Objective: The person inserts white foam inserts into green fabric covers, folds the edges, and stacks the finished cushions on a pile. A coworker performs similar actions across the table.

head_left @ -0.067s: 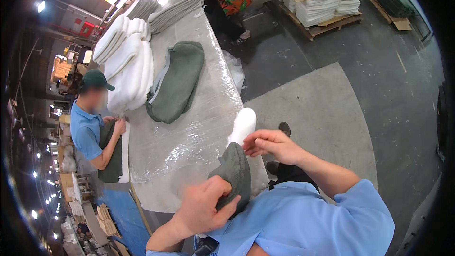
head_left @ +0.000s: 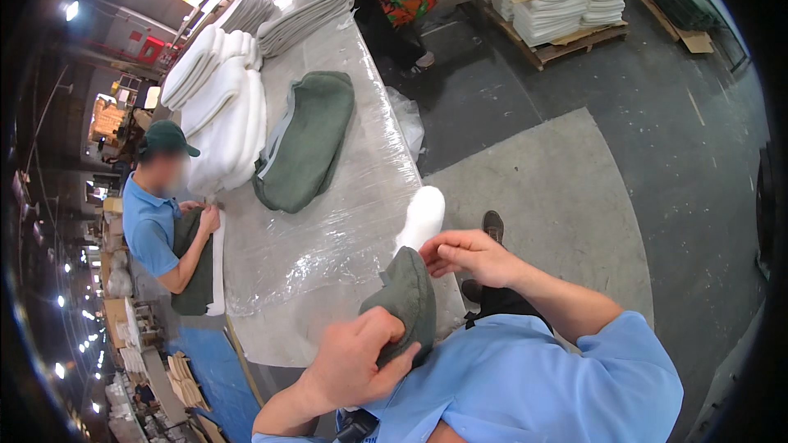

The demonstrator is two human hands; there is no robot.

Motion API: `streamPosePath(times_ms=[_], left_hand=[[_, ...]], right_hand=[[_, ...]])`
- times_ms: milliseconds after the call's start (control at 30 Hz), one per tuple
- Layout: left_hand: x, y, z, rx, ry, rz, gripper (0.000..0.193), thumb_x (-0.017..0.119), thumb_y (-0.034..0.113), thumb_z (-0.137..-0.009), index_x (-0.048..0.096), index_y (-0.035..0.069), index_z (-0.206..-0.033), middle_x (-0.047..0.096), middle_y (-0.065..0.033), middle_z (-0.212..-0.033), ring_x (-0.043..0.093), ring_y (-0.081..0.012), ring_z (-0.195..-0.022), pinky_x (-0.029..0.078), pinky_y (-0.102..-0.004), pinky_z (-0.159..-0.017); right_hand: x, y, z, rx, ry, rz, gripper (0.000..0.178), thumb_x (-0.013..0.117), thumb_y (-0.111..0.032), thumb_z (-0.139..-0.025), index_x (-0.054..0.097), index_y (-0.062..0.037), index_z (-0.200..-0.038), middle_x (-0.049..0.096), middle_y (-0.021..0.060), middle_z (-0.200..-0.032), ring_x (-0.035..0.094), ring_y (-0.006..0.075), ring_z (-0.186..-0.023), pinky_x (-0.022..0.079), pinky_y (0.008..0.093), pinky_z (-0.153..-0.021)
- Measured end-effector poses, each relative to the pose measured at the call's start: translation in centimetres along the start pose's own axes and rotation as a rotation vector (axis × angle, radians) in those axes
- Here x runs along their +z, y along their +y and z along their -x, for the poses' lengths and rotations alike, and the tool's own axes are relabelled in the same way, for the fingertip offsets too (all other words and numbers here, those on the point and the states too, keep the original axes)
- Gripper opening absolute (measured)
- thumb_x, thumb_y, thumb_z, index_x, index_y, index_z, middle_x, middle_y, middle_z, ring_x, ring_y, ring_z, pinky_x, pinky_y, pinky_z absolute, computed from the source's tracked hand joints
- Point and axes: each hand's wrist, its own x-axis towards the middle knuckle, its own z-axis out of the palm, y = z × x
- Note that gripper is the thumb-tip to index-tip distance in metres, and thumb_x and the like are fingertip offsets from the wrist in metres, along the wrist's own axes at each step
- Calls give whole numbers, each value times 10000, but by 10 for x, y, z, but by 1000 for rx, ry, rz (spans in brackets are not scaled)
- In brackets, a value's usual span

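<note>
Green fabric piece [head_left: 410, 299] gripped by left hand [head_left: 361, 353] at near end of table [head_left: 271, 258]; right hand [head_left: 472, 256], fingers half-curled, held near table's right edge; white fabric [head_left: 223, 127] stacked along table's left.

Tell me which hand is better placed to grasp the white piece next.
The right hand, most likely: its loosely curled fingers are close to the white piece and seem to hold nothing. The left hand is farther from it and grips the green cover.
</note>
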Motion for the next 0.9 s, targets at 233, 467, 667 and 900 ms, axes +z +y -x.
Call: streamPosePath(times_ms=[233, 467, 667, 900], left_hand=[[4, -6, 2, 78, -264, 382, 231, 783, 145, -934, 638, 36, -1076, 609, -72, -858, 593, -209, -685, 482, -330, -623], [15, -105, -24, -350, -78, 218, 364, 731, 140, -1004, 611, 19, -1326, 655, -69, -1246, 631, -131, -1103, 541, -319, -882], [28, -131, -24, -270, -297, 524, 312, 746, 28, -922, 650, 41, -1219, 667, -52, -1177, 610, -123, -979, 488, -293, -851], [4, -104, -20, -11, -210, -50, 268, 773, 90, -848, 519, 52, -769, 670, -74, -1149, 607, -141, -1037, 481, -320, -902]], right_hand=[[8, 18, -11, 307, -203, -291, 373, 540, -195, -1128, 586, -48, -1467, 698, 24, -1252, 684, 119, -1024, 581, 319, -878], [-14, 59, -17, 122, -403, -397, 513, 696, -196, -1049, 556, 38, -1483, 659, 105, -1424, 630, 204, -1297, 487, 367, -1126], [-13, 49, -5, -15, -339, -289, 412, 755, -165, -1006, 640, 35, -1348, 714, 88, -1301, 677, 148, -1160, 530, 308, -1011], [25, -6, 15, -409, 65, 668, 217, 808, -146, -932, 632, -32, -987, 762, 91, -1072, 730, 183, -938, 585, 328, -907]])
